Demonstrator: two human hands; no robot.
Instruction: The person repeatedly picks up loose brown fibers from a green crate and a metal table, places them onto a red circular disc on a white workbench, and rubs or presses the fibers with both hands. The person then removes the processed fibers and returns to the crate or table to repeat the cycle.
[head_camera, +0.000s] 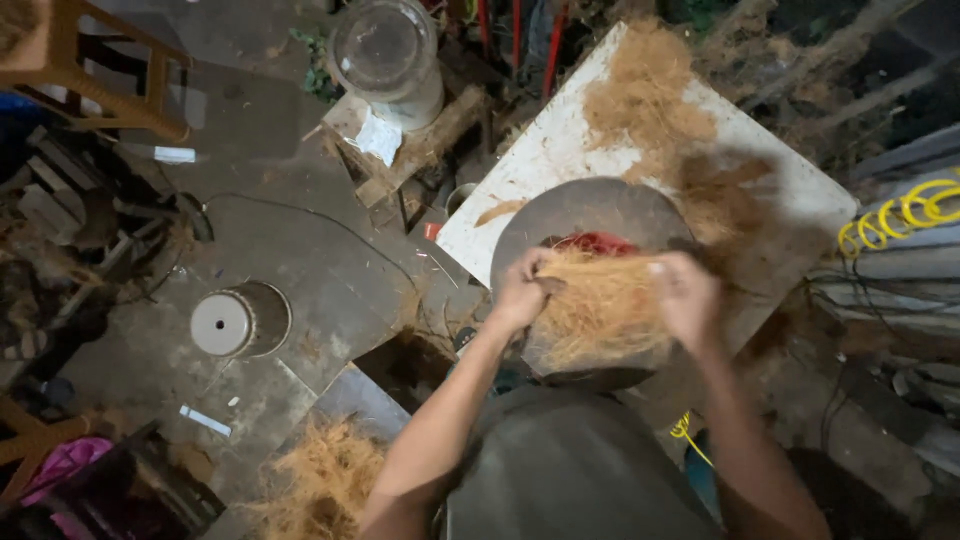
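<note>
A bundle of coir fibre (600, 305), tan and stringy, is stretched between 2 bare hands above the near edge of the worktop (560, 150), a white board set cornerwise to the viewer. The left hand (522, 290) closes its grip on the bundle's left end, fingers curled around the strands; the right hand (688, 298) clamps the right end, though it is motion-blurred and the exact finger placement cannot be told. Holding both ends this way keeps the loose strands spread as 1 sheet between the hands.

Directly beneath the bundle lies a round dark metal disc (590, 215), resting on the near part of the worktop, with a red part (598, 243) showing just behind the fibre; what the red part belongs to cannot be told. The bundle thus hangs over the disc, so that falling strands land on it or on the board.

A heap of loose fibre (645, 95) covers the far corner of the worktop and trails toward its right edge, well apart from the hands. A second pile of fibre (320, 480) lies on the floor (300, 290), near the person's left elbow.

Farther out on the floor stand an upturned pale bucket (238, 320) to the left and a clear glass jar (385, 55) on wooden blocks beyond the worktop's left corner. Coiled yellow tubing (905, 215) lies at the right margin, and a wooden stool (90, 70) occupies the upper left.
</note>
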